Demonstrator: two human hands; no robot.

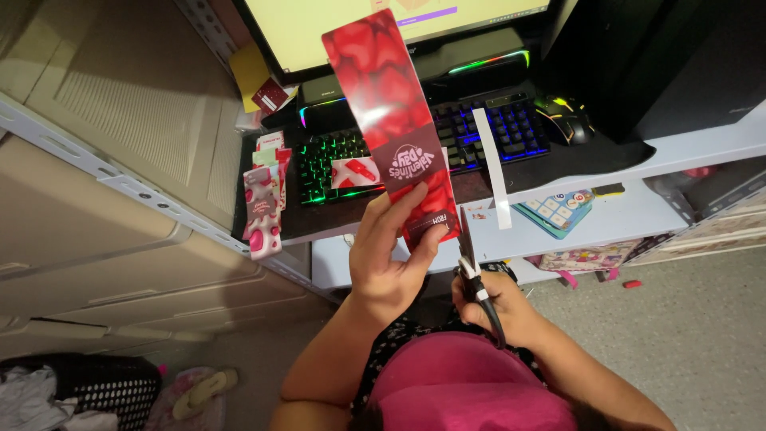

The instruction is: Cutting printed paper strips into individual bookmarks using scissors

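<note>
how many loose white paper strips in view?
1: a long white strip lying across the keyboard and hanging over the desk edge, right of the red card. Others may be hidden behind it.

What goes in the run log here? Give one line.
left hand: holds red card strip | right hand: scissors at strip's lower right edge | behind: lit keyboard

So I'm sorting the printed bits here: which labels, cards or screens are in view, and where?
Red heart-patterned strip: tall, held up by the left hand.
Pink and red cards: stacked at the desk's left edge.
Screen: top centre, pale yellow, lit.
Blue number card: on the lower shelf, right.
</note>
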